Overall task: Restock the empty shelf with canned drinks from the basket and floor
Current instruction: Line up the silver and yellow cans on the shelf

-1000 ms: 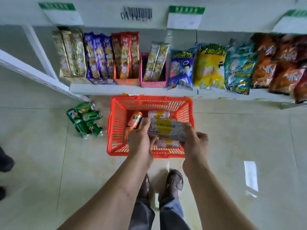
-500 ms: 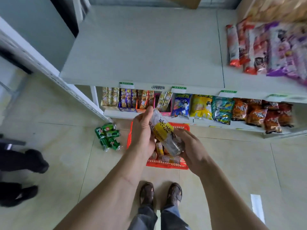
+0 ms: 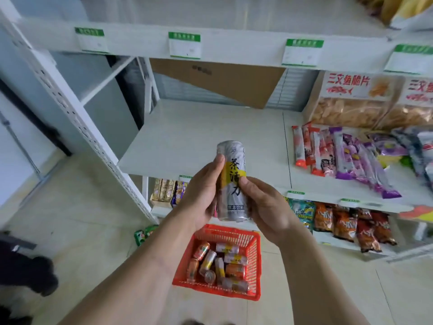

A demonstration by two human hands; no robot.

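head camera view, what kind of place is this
Most likely a small grocery or convenience shop aisle: white metal shelves with green price tags, rows of packaged snacks, and a red shopping basket of drink cans on the floor. Both hands hold a can.

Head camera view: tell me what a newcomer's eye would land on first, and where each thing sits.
First, the tall silver and yellow can held upright at centre frame between the left hand and right hand, in front of the bare white shelf. Next, the red basket on the floor below the hands, with more cans lying in it. To the right, bright snack packets fill the neighbouring shelf section.
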